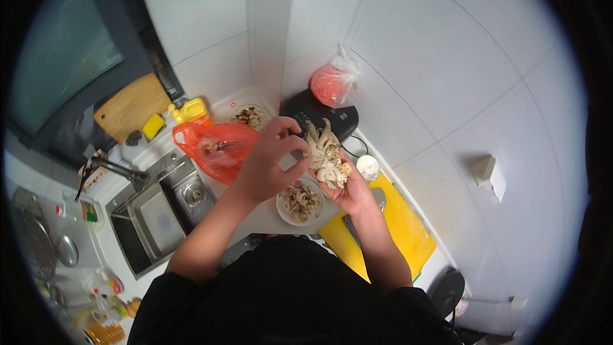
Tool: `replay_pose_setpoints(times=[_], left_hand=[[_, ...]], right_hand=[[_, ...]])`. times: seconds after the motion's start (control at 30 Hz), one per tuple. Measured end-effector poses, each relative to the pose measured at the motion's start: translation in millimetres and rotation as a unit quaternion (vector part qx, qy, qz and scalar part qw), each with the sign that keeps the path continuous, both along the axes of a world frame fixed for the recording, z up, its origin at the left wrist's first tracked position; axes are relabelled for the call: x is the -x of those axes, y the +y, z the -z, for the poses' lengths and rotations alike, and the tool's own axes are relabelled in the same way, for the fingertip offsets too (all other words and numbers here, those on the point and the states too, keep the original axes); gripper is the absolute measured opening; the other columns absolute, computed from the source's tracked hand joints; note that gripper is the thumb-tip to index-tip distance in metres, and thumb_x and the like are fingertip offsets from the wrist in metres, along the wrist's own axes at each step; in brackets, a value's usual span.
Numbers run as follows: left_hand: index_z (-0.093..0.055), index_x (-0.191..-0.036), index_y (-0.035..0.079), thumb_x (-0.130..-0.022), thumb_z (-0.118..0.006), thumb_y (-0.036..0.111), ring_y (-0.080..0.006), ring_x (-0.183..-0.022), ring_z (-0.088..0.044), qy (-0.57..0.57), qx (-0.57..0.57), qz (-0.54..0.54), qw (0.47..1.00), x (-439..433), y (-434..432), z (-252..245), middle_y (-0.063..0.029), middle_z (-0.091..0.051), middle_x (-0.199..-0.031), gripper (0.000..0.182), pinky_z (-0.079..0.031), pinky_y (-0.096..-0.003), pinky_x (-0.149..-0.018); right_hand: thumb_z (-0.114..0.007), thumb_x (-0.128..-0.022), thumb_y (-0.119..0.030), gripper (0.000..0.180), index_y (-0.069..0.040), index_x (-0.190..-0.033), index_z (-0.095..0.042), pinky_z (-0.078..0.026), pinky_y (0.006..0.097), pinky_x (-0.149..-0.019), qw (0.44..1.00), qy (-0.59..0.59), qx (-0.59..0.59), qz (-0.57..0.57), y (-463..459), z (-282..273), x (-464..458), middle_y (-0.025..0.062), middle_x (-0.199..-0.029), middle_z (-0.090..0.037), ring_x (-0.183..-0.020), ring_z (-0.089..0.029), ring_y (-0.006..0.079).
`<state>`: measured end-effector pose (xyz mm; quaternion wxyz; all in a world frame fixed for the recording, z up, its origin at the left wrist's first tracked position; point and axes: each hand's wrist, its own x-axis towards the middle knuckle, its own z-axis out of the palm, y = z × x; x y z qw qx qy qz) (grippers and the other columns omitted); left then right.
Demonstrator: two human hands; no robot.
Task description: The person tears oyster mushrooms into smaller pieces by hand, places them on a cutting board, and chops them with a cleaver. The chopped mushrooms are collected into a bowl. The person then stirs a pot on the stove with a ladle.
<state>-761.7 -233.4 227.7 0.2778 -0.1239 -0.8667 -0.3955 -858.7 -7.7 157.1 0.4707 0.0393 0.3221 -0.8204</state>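
A cluster of oyster mushrooms [326, 153] rests in my right hand [357, 187], its caps fanned upward. My left hand [278, 160] is just to the left of it, thumb and fingers curled but apart. Nothing shows between those fingers; whether a fingertip touches the cluster I cannot tell. Below both hands, a white bowl [282, 214] contains torn mushroom pieces [302, 201]. A red plastic bag [234, 146] lies on the counter beyond my left wrist, partly hidden by that hand.
A yellow cutting board [404, 220] lies under my right forearm, with a knife [352, 227] on it. At left is a steel sink [158, 215] with a faucet [119, 167]. Ahead are a black appliance [345, 120], a bagged red item [328, 86] and a small white bowl [368, 167].
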Motion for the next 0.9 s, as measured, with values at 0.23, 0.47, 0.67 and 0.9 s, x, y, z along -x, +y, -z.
replay_pose_setpoints(times=[0.23, 0.47, 0.67, 0.9], left_hand=[[-0.033, -0.164, 0.013, -0.091, -0.082, 0.021, -0.0264, -0.135, -0.055, -0.294, -0.403, 0.108, 0.860, 13, 41, 67, -0.0107, -0.045, -0.154, 0.088, -0.051, -0.0391, -0.106], [-0.027, -0.166, 0.014, -0.106, -0.063, 0.035, -0.0326, -0.143, -0.053, -0.511, -0.488, 0.349, 0.615, -27, 65, 143, -0.0110, -0.047, -0.159, 0.073, -0.053, -0.0567, -0.110], [-0.038, -0.160, 0.004, -0.102, -0.068, 0.020, -0.0276, -0.133, -0.061, -0.671, -0.536, 0.283, 0.427, -12, 105, 203, -0.0136, -0.058, -0.148, 0.067, -0.053, -0.0460, -0.110], [-0.045, -0.154, 0.002, -0.099, -0.072, 0.014, -0.0247, -0.125, -0.066, -0.669, -0.499, 0.265, 0.482, 6, 198, 229, -0.0127, -0.063, -0.141, 0.062, -0.055, -0.0419, -0.105]], right_hand=[[-0.066, -0.102, -0.053, 0.062, -0.007, -0.143, -0.060, -0.067, 0.0359, -0.076, 0.987, 0.007, -0.140, 0.080, 49, 28, -33, 0.0102, -0.127, -0.074, -0.107, -0.076, 0.0255], [-0.090, -0.088, -0.029, 0.075, 0.002, -0.146, -0.053, -0.052, 0.0326, -0.104, 0.938, 0.176, -0.265, 0.136, 103, 55, -102, 0.0116, -0.130, -0.068, -0.119, -0.065, 0.0180], [-0.092, -0.083, -0.043, 0.095, 0.007, -0.151, -0.049, -0.049, 0.0336, -0.108, 0.913, 0.105, -0.390, 0.058, 146, 90, -137, 0.0182, -0.137, -0.066, -0.126, -0.062, 0.0231], [-0.059, -0.094, -0.077, 0.096, -0.003, -0.154, -0.047, -0.066, 0.0386, -0.078, 0.929, 0.051, -0.345, 0.124, 253, 120, -131, 0.0163, -0.138, -0.063, -0.110, -0.072, 0.0262]])
